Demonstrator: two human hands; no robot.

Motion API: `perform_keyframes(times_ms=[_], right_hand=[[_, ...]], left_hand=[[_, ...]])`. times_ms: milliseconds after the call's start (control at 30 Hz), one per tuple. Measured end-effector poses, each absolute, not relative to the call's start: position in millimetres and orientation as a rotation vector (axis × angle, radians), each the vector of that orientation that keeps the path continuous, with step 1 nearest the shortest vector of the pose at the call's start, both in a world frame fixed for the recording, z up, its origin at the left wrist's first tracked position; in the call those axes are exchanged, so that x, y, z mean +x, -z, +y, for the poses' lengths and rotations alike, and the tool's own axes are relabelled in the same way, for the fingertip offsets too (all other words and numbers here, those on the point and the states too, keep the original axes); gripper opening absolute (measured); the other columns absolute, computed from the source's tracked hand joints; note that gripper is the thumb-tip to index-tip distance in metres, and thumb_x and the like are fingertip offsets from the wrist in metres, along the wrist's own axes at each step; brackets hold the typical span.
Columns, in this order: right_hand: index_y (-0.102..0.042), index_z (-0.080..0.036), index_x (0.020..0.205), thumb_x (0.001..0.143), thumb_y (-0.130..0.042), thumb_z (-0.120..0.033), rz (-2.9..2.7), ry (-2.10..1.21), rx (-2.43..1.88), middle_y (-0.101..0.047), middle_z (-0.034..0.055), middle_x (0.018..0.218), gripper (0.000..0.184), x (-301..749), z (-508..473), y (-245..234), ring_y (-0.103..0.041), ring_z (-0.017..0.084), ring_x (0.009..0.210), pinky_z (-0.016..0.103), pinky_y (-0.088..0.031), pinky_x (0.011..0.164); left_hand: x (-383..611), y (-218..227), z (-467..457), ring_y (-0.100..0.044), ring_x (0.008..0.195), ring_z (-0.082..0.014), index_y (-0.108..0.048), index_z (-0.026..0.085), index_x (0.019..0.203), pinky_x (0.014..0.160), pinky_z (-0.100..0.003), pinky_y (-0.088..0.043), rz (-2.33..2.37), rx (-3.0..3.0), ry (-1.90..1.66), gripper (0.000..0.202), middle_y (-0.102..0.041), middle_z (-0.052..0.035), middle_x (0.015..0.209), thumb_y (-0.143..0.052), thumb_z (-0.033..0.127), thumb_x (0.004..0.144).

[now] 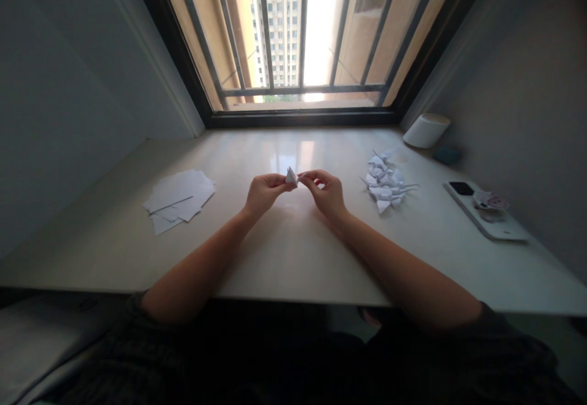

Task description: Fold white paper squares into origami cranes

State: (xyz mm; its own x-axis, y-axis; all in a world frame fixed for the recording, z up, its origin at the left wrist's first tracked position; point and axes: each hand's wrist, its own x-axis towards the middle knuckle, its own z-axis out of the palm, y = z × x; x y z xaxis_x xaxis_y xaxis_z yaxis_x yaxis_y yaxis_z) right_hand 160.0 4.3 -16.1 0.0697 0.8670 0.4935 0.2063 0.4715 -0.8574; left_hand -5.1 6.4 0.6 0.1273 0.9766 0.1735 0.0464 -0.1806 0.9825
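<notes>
This looks like a home, with a barred window [303, 38] at top centre facing a many-windowed high-rise [278, 26].

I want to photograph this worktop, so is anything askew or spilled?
No spill shows. The loose sheets at left lie unevenly fanned, corners jutting out. The white cylinder at right looks tilted, though lens distortion may explain that. The held folded paper is too small to check for damage.

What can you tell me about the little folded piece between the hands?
The folded piece is small, white and looks like paper, with creased, flat faces and a point sticking upward. It is held over the pale tabletop. The left hand grips its left side, while the right hand pinches at its right end. Finer folds are too small to make out.
</notes>
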Motion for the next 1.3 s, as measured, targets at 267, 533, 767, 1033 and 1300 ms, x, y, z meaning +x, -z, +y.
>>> perform_keyframes(times_ms=[267,533,767,1033,1300], right_hand=[[-0.071,-0.023,0.079,0.08,-0.064,-0.035,-1.452,-0.693,-1.045,-0.073,0.002,0.083,0.014,160.9,6.3,19.0,-0.063,0.017,0.078,0.031,-0.044,0.069],[-0.07,-0.022,0.078,0.079,-0.065,-0.04,-1.416,-0.68,-1.085,-0.073,0.003,0.083,0.019,161.8,6.4,17.0,-0.063,0.018,0.08,0.031,-0.044,0.07],[-0.07,-0.021,0.076,0.078,-0.067,-0.04,-1.378,-0.69,-1.067,-0.072,0.0029,0.079,0.019,159.9,4.4,14.6,-0.063,0.018,0.076,0.031,-0.043,0.068],[-0.068,-0.022,0.077,0.081,-0.064,-0.039,-1.433,-0.648,-1.036,-0.07,0.0026,0.081,0.018,160.6,4.5,14.3,-0.062,0.017,0.078,0.031,-0.043,0.068],[-0.071,-0.025,0.076,0.079,-0.067,-0.04,-1.54,-0.68,-0.981,-0.073,0.0028,0.085,0.016,163.3,6.2,14.2,-0.062,0.019,0.084,0.033,-0.046,0.072]], left_hand=[[-4.2,-0.3,6.9,-0.068,0.07,-0.0182,-0.075,0.015,0.074,0.075,-0.032,-0.052,1.047,1.409,-1.236,0.027,-0.074,-0.0058,0.074,-0.083,0.036,0.059],[-2.1,1.0,7.8,-0.066,0.068,-0.0161,-0.075,0.014,0.074,0.078,-0.033,-0.051,0.999,1.246,-1.266,0.028,-0.073,-0.0049,0.072,-0.083,0.035,0.058],[-0.2,2.0,7.2,-0.066,0.071,-0.0157,-0.075,0.014,0.077,0.078,-0.032,-0.051,0.989,1.321,-1.302,0.027,-0.074,-0.0056,0.076,-0.083,0.034,0.06],[-0.2,2.5,6.0,-0.067,0.073,-0.0177,-0.075,0.013,0.079,0.082,-0.036,-0.052,0.961,1.264,-1.277,0.032,-0.074,-0.0072,0.079,-0.082,0.04,0.061],[-4.0,3.5,7.4,-0.067,0.073,-0.0175,-0.074,0.014,0.079,0.083,-0.036,-0.051,0.962,1.245,-1.241,0.033,-0.074,-0.0072,0.08,-0.082,0.041,0.061]])
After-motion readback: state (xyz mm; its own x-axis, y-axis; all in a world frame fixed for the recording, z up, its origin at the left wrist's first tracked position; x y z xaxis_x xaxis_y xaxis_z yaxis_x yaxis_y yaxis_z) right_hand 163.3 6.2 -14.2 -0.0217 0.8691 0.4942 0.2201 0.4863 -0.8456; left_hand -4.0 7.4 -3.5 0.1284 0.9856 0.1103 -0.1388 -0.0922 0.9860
